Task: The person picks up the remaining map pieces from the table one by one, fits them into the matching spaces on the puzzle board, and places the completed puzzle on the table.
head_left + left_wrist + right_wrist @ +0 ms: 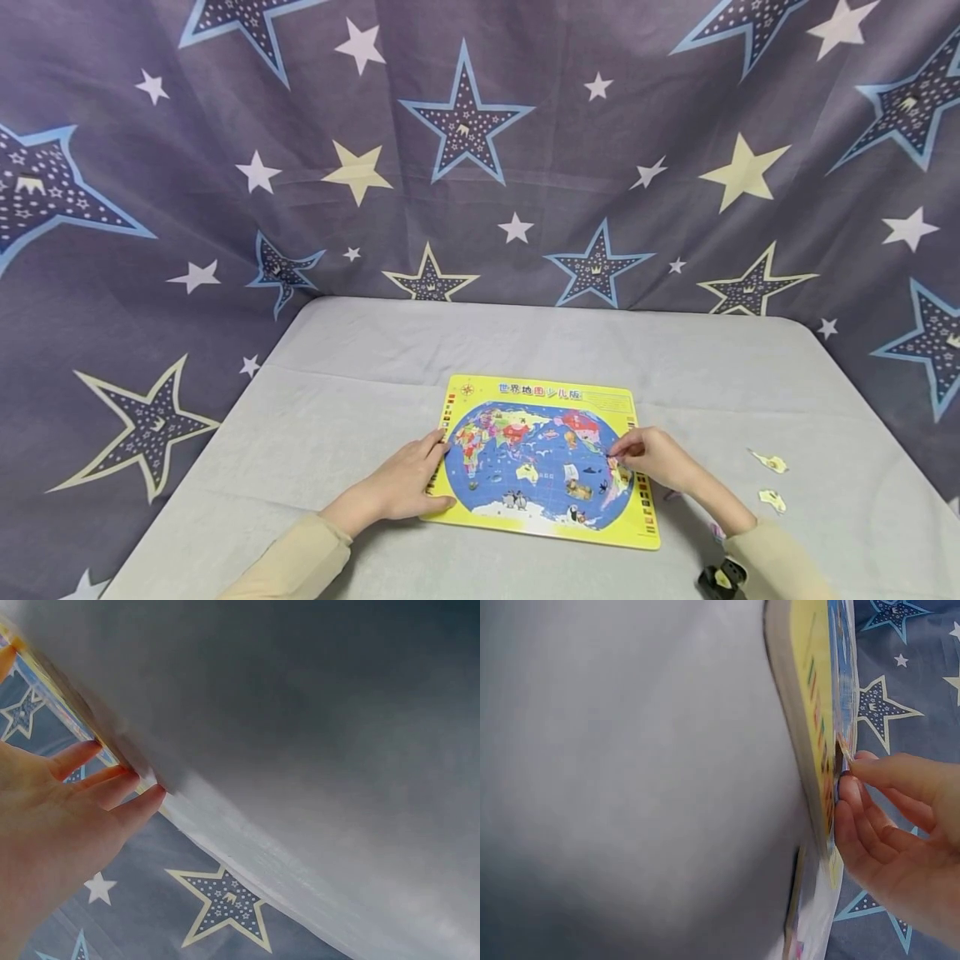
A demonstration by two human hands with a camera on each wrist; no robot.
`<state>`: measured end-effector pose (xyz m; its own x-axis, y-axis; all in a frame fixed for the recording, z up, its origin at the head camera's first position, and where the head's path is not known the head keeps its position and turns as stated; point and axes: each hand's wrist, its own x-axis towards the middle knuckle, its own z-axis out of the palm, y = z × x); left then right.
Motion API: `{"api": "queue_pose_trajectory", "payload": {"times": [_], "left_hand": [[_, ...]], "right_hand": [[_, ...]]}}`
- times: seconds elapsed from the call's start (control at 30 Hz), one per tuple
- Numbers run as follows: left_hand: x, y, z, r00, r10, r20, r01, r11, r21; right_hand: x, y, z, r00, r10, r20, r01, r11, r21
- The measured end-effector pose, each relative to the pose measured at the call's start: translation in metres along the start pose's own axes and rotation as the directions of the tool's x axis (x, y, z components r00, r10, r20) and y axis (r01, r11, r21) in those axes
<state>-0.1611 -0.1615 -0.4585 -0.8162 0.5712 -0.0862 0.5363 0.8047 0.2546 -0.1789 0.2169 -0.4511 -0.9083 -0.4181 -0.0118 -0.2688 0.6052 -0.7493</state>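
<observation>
A yellow-bordered world map puzzle board (630, 533) lies flat on the table, its blue map filled with coloured continents and small pictures. Along its left edge rests my left hand (408, 479), thumb at the lower corner and fingers extended; the left wrist view shows the fingertips (154, 796) against the edge. Over the map's right side, my right hand (654, 457) pinches a small thin puzzle piece (845, 748) between thumb and fingers. The piece is seen edge-on in the right wrist view, and its picture is hidden.
Two pale loose pieces, one (770, 462) behind the other (772, 500), lie on the grey table (375, 350) at the right. A pinkish piece (717, 531) shows beside the right forearm. A star-patterned curtain (540, 183) hangs behind the table.
</observation>
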Motion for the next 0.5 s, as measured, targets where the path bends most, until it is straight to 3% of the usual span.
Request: {"api": "queue_pose_trajectory", "payload": {"times": [0.5], "left_hand": [[0.0002, 0.0001, -0.0006, 1.000, -0.011, 0.014, 0.011, 1.000, -0.006]], "right_hand": [[-0.0003, 0.0023, 0.0036, 0.999, -0.026, 0.020, 0.026, 1.000, -0.007]]}}
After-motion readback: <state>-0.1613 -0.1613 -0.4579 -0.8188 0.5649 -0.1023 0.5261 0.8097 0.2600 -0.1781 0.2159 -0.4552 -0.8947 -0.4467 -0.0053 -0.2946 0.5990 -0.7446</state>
